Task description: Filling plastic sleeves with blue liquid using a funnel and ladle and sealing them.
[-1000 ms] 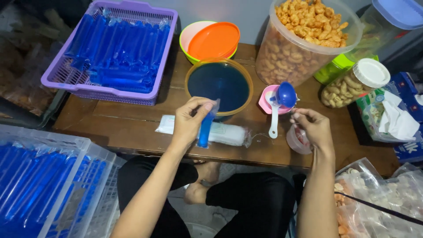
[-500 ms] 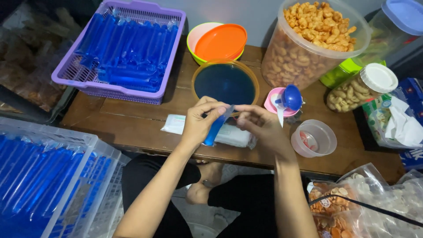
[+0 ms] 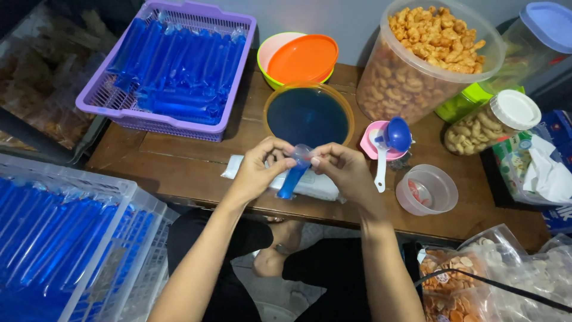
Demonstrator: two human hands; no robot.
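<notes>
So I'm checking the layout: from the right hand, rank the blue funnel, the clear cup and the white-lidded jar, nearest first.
From the right hand:
1. Blue funnel, just to its right.
2. Clear cup, further right, near the table's front edge.
3. White-lidded jar, far right, towards the back.

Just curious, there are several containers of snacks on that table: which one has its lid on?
The small jar of cashews, closed with a white lid. The big tub of crackers beside it stands open.
</notes>
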